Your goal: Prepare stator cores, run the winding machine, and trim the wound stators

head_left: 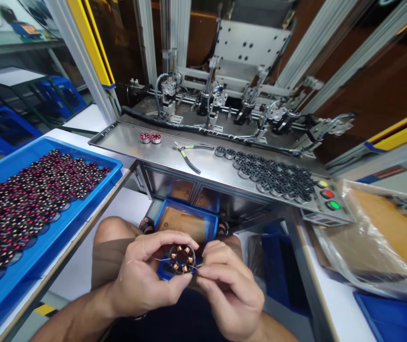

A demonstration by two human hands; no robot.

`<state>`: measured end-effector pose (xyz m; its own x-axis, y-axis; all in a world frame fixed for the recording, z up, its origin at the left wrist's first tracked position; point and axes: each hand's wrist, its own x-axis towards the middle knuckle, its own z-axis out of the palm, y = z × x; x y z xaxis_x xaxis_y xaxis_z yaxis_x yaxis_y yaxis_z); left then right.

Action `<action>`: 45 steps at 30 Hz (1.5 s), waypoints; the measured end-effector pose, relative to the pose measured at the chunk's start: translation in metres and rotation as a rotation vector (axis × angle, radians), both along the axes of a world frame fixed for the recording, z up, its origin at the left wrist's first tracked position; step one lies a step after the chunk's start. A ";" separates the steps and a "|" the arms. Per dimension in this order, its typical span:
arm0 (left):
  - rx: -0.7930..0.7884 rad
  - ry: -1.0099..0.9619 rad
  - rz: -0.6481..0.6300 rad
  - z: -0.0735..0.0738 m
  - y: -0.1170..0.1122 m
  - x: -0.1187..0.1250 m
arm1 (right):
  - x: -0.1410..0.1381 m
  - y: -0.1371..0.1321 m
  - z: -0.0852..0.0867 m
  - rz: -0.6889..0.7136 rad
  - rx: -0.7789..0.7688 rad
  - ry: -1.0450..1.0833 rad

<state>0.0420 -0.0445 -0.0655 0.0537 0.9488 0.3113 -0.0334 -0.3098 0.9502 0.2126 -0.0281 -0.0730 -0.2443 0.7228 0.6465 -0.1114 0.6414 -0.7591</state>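
Note:
Over my lap, my left hand (153, 270) grips a small round motor stator (182, 260) between thumb and fingers. Copper coils ring its open middle, and a loose wire end sticks out on its left side. My right hand (227, 282) is at the stator's right edge, thumb and forefinger pinched on a thin copper wire (195, 267) that leads from the coils. On the metal bench ahead lie cutting pliers (188, 156) with black and yellow handles, jaws apart. Left of them sit two red-and-silver stators (150, 137). Many dark stator cores (275, 172) lie grouped to the right.
A blue tray (112, 164) full of wound stators stands on the left table. Behind the metal bench (128, 140) is a winding machine (225, 102). A button box (328, 202) and a plastic-lined carton (378, 228) are right. A blue bin (210, 228) sits below, between my feet.

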 end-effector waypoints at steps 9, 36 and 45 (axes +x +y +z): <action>-0.337 -0.280 -0.271 0.004 0.001 0.000 | 0.014 0.036 0.016 0.276 0.145 -0.146; -0.143 -0.341 -0.130 -0.012 -0.002 0.013 | -0.020 -0.004 0.003 -0.325 0.001 -0.010; -0.313 -0.322 -0.464 -0.014 0.004 -0.006 | -0.003 0.005 0.003 -0.272 0.081 -0.147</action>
<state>0.0360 -0.0403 -0.0797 0.4307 0.8978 0.0923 -0.3954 0.0958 0.9135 0.2092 -0.0230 -0.0695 -0.1438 0.7219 0.6769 0.1793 0.6916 -0.6996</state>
